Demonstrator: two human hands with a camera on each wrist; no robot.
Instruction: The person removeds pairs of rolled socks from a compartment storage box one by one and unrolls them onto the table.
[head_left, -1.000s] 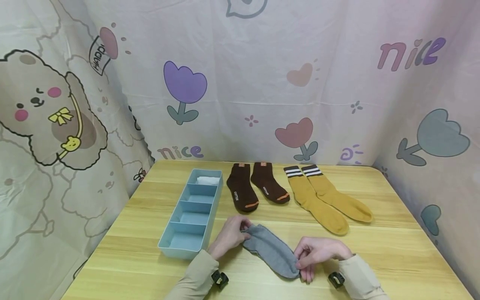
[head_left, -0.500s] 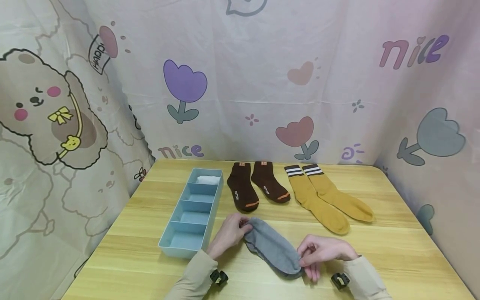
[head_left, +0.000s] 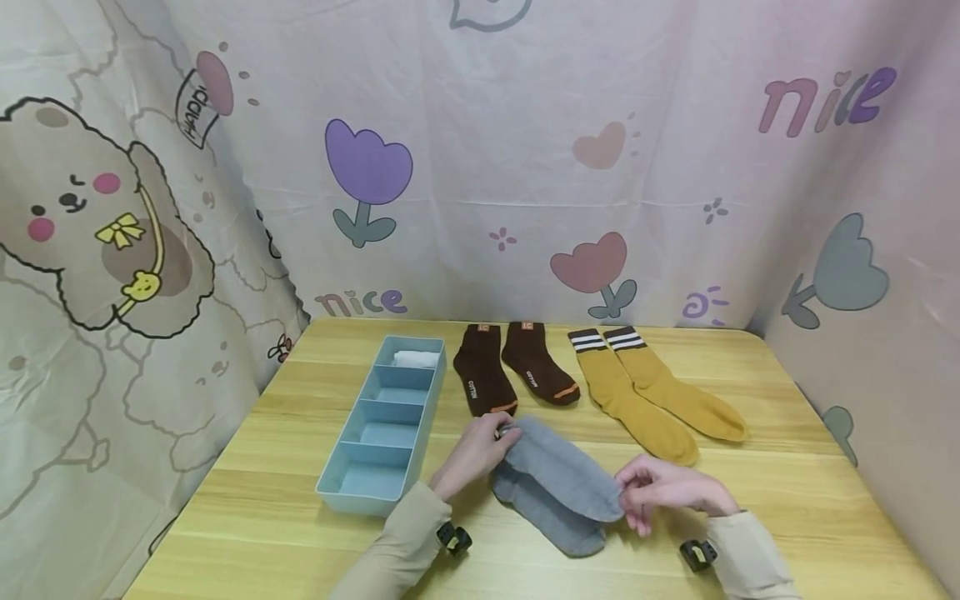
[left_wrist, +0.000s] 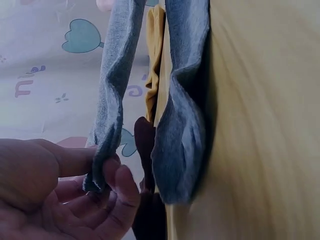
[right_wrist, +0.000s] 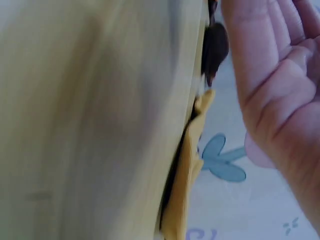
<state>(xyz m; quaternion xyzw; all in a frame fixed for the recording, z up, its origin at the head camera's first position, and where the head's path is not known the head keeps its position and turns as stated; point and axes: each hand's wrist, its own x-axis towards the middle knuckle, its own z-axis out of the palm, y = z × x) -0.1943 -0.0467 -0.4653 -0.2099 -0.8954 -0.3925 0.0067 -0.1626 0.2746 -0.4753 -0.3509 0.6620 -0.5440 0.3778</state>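
Two grey ankle socks lie in front of me in the head view. My left hand [head_left: 472,457] pinches the open end of the upper grey sock [head_left: 562,467] between thumb and fingers. At the toe of that same sock, my right hand [head_left: 670,487] pinches the tip. The lower grey sock [head_left: 551,518] rests on the table beneath it, partly covered. The left wrist view shows a gap between the raised sock [left_wrist: 114,85] and the one on the table [left_wrist: 180,150]. In the right wrist view only the palm side of my right hand [right_wrist: 285,85] appears.
A blue divided box [head_left: 372,479] stands on the left of the wooden table [head_left: 247,492], with a white folded item [head_left: 416,359] in its far compartment. Behind the grey socks lie a pair of brown socks [head_left: 486,367] and a pair of mustard striped socks [head_left: 637,408].
The upper grey sock has been raised off the other and shifted away from me and to the right, both hands moving with it. The lower sock now shows more.
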